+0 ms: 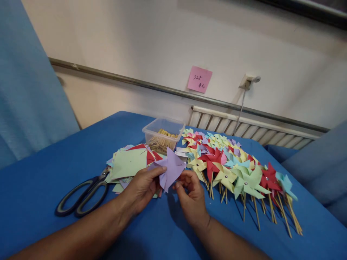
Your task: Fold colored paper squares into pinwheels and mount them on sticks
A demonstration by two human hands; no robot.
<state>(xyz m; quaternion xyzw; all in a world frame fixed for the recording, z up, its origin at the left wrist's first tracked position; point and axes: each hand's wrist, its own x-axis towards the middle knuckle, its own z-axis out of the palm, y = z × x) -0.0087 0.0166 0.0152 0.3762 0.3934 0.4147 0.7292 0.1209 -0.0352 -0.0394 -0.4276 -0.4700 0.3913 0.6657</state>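
Note:
A purple paper pinwheel (173,166), its corners folded inward, is held up over the table. My left hand (143,187) is closed on it, with the thumb across its front and the fingers behind. Just below its right edge is my right hand (191,195), fingers curled and thumb brought toward the index finger. What the right fingertips pinch, if anything, I cannot make out. Behind my left hand lies a pile of cut paper squares (130,162), a light green sheet on top. Dark-handled scissors (84,196) rest at the pile's left, blades partly hidden under the paper.
A clear plastic box (151,135) of short wooden sticks stands behind the pile. Many finished pinwheels (226,176) on sticks cover the table's right side. The blue tablecloth (35,202) lies beneath everything. A radiator (225,126) and metal rail (130,83) run along the wall.

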